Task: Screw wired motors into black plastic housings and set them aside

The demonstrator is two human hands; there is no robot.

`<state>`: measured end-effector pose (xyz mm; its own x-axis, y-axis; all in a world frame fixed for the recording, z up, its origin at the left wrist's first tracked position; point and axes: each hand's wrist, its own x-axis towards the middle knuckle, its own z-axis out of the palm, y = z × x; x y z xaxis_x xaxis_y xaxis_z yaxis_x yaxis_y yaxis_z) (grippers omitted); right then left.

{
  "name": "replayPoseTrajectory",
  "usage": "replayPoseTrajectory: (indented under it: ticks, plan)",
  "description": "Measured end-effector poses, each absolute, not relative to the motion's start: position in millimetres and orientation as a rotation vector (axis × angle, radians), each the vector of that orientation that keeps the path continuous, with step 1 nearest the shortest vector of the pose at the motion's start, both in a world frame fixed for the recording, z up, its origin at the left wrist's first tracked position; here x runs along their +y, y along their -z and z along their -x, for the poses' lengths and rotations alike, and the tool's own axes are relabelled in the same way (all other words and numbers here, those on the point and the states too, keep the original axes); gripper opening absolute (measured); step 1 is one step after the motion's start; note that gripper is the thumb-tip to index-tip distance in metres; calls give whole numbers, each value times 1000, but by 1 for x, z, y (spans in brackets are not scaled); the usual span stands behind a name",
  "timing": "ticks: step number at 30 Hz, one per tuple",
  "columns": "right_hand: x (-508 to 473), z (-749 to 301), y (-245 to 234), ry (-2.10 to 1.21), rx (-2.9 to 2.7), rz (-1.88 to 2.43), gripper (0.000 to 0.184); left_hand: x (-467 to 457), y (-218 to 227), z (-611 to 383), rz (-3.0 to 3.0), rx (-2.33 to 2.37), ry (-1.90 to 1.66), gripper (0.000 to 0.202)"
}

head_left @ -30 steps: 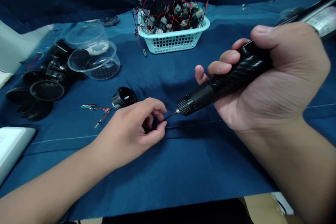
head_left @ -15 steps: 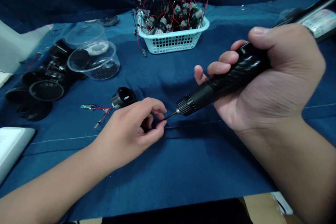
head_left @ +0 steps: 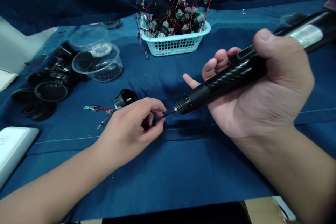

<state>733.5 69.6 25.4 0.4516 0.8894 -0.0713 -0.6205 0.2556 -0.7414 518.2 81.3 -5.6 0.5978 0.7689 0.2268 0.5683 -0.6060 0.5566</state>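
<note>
Screwdriver (head_left: 233, 77), one, clasped in right hand (head_left: 265, 98); left hand (head_left: 135, 120) pinched around one bit (head_left: 169, 113).

No lettering can be read. Three spots carry print or marks, placed here from the light-blue plastic basket (head_left: 173, 46). Right of the basket and nearer the viewer, a black electric screwdriver (head_left: 236, 77) has a pale, shiny sticker (head_left: 306, 36) on its upper body; its wording is too small and washed out. Directly in front of the basket, the screwdriver's ribbed collar (head_left: 183, 104) bears tiny pale marks, too small to tell as numbers. Far left of the basket and much nearer the viewer, a white casing (head_left: 19, 147), cut off by the edge of view, shows faint grey print (head_left: 5, 139), too blurred to spell out.
</note>
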Motion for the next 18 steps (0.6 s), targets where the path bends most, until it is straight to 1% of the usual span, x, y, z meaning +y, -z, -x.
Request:
replayPoseTrajectory:
  ticks: [5,11,18]
  plan:
    - [68,-725,-32,-1013,-423,818,16,81,7,-517,-2394,1062,-653,19]
    - [69,-735,-24,-1128,-486,699,16,81,10,-517,-2398,1039,-700,21]
    - [72,-742,-22,-1114,-446,712,18,82,11,-517,-2377,1010,-567,26]
